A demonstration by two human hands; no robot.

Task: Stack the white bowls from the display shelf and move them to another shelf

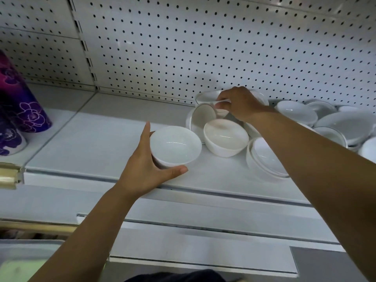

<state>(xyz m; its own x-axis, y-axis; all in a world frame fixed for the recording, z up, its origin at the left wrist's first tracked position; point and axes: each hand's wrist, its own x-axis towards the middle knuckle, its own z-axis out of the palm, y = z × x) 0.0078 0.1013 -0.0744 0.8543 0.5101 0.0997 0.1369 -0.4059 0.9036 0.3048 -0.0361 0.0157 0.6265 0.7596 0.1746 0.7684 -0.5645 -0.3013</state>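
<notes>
On the shelf [91, 143], near its front edge: front bowl [176, 146], white, upright, mouth straight up, round with no long side to speak of. Against its left wall, the left hand [142, 169] – fingers straight and together, thumb stretched wide apart along the bowl's near base, touching rather than wrapping.

Just right of it and a little further back, second bowl [224, 137], also mouth up, leaning slightly toward the viewer. Behind that, tilted bowl [204, 117], standing almost on edge, thin dark line round the rim, mouth facing left and forward. At its upper right rim, the right hand [242, 103], reaching in from the right with fingers curled and pinched on a blurred white rim – by the look of it this bowl's, though not sharp enough to be sure.

Under the right forearm, nested bowls [264, 157] tipped on their side, mouths up and leftward. Further right, a loose pile of bowls [345, 123]. Behind everything, the pegboard [183, 47]. Far left on the neighbouring shelf, purple flowered cups [26, 102].
</notes>
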